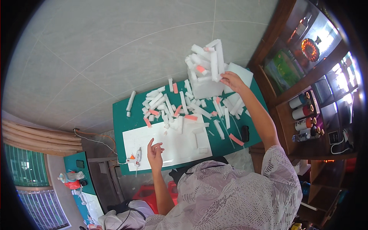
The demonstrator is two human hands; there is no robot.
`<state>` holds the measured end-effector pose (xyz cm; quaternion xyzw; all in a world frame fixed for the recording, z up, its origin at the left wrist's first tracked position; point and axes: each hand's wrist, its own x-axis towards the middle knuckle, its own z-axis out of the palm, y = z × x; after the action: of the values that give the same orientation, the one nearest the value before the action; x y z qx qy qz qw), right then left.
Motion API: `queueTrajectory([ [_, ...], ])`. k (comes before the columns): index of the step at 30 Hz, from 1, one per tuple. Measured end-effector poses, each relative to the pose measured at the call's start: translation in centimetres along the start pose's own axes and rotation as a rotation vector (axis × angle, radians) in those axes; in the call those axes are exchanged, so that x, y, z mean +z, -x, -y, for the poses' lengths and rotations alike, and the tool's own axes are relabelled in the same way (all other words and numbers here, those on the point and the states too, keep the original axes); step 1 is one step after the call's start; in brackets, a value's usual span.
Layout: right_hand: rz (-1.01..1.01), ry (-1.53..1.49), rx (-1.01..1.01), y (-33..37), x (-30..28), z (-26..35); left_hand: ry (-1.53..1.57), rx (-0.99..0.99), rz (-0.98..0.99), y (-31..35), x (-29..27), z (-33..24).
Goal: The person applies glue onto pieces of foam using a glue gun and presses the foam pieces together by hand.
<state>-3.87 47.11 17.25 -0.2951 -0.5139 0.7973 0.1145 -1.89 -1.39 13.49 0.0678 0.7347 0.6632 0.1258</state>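
Note:
My right hand point(231, 81) reaches to the far right of the green table, its fingertips pinched at the lower end of a long white foam strip point(219, 57). That strip leans among others over a white foam box point(207, 90) filled with foam strips and a few pink pieces. My left hand point(155, 151) hovers over a white board point(178, 147), fingers apart and holding nothing. Beside it on the board lies a white glue gun point(137, 157) with an orange part. White foam offcuts point(155, 101) and pink foam pieces point(191, 117) are scattered behind the board.
A flat foam sheet point(239, 74) stands behind the box. Near the right table edge lies a dark object point(245, 133), with thin clear sticks point(227, 134) beside it. A wooden cabinet point(268, 76) flanks the right side. A cable point(99, 138) hangs at the left.

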Motion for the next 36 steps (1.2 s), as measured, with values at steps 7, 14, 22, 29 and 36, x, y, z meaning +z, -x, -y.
queueTrajectory([
  [7,-0.02,-0.047,0.009,-1.6,1.7,1.3,0.032,-0.033,-0.004,0.9,-0.2,1.6],
  [14,-0.062,-0.059,-0.054,0.5,1.3,2.2,0.043,-0.035,0.017,0.8,0.3,2.2],
  [22,-0.15,-0.12,-0.089,4.1,-0.9,-2.9,0.019,-0.031,0.0,1.1,0.1,3.3],
  [29,-0.173,0.171,0.078,11.7,-3.5,-18.1,-0.043,-0.101,0.076,1.8,0.8,5.1],
  [36,0.127,1.041,-0.311,17.3,1.5,-32.7,-0.245,-0.131,0.163,3.1,-0.4,8.5],
])
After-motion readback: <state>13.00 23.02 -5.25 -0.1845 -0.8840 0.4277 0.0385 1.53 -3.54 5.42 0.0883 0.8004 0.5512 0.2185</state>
